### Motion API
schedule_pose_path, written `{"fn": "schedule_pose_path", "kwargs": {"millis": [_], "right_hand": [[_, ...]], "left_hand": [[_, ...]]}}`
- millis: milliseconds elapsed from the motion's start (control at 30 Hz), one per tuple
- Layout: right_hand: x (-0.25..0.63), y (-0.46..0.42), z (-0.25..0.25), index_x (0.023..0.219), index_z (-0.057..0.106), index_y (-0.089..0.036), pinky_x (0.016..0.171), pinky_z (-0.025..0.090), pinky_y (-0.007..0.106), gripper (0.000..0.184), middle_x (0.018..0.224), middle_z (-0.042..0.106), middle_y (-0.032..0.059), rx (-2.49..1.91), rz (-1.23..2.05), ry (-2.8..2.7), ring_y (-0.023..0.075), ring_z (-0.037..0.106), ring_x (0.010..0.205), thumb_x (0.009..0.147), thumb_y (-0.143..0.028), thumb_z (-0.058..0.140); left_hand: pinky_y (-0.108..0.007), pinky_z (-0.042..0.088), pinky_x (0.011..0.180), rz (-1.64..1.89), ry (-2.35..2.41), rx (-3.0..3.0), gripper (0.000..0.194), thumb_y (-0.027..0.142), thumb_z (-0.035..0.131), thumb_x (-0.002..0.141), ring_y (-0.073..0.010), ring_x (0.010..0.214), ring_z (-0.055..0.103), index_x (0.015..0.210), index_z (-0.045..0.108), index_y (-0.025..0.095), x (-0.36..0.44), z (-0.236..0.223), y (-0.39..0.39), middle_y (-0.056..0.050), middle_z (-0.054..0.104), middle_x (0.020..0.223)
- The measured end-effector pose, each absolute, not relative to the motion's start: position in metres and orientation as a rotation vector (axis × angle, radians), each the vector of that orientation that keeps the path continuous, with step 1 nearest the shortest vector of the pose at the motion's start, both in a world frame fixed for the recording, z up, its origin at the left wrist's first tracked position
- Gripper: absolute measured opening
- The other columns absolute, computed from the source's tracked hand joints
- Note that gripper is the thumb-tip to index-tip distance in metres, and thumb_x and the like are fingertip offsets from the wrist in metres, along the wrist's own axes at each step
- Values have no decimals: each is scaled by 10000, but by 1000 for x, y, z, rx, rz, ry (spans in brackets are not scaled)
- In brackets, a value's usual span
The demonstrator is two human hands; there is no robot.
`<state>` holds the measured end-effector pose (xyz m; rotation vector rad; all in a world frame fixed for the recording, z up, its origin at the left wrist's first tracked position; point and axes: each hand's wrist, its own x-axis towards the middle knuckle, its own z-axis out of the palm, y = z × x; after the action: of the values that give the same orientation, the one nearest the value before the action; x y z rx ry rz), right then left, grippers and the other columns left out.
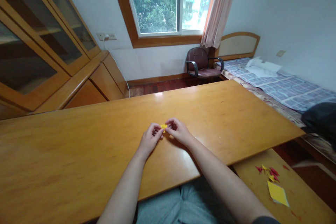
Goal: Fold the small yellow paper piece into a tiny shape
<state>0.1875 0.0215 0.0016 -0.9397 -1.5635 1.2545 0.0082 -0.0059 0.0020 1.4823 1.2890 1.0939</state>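
A small piece of folded yellow paper (164, 126) is held just above the wooden table (86, 154), between my two hands. My left hand (152, 136) pinches its left side with thumb and fingers. On the other side, my right hand (179, 131) grips the right edge in the same way, thumb toward me. The fingertips cover much of the paper, so its exact folds cannot be made out.
Below the table's right edge, a lower wooden surface (252, 168) bears several small red and yellow folded paper pieces (273, 172) and a stack of yellow square paper (278, 194). Beyond stand a brown armchair (198, 61), a bed (294, 87) and a glass-fronted cabinet (70, 71).
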Motion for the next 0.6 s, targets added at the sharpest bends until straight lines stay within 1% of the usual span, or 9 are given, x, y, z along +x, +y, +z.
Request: {"fn": "schedule_pose_path", "kwargs": {"millis": [200, 400, 600], "right_hand": [[189, 21, 2, 985, 586, -183, 745, 497, 284, 212, 865, 636, 18, -924, 1271, -1584, 144, 618, 799, 829, -302, 665], [189, 21, 2, 967, 593, -183, 752, 498, 290, 177, 859, 645, 17, -920, 1260, -1606, 146, 621, 800, 830, -275, 657], [188, 22, 1, 992, 577, -185, 739, 488, 282, 216, 869, 640, 16, -900, 1306, -1556, 144, 617, 803, 810, -256, 667]], "left_hand": [[-259, 512, 627, 1106, 1257, 1437, 264, 441, 672, 834, -148, 635, 655, 876, 568, 203, 7, -2, -5, 17, 652, 704], [-263, 529, 609, 1132, 1244, 1388, 272, 433, 675, 835, -145, 633, 658, 886, 558, 193, 7, -4, -5, 10, 643, 746], [-253, 518, 618, 1131, 1241, 1429, 258, 419, 675, 844, -141, 642, 649, 899, 563, 193, 7, -1, -6, 15, 637, 715]]}}
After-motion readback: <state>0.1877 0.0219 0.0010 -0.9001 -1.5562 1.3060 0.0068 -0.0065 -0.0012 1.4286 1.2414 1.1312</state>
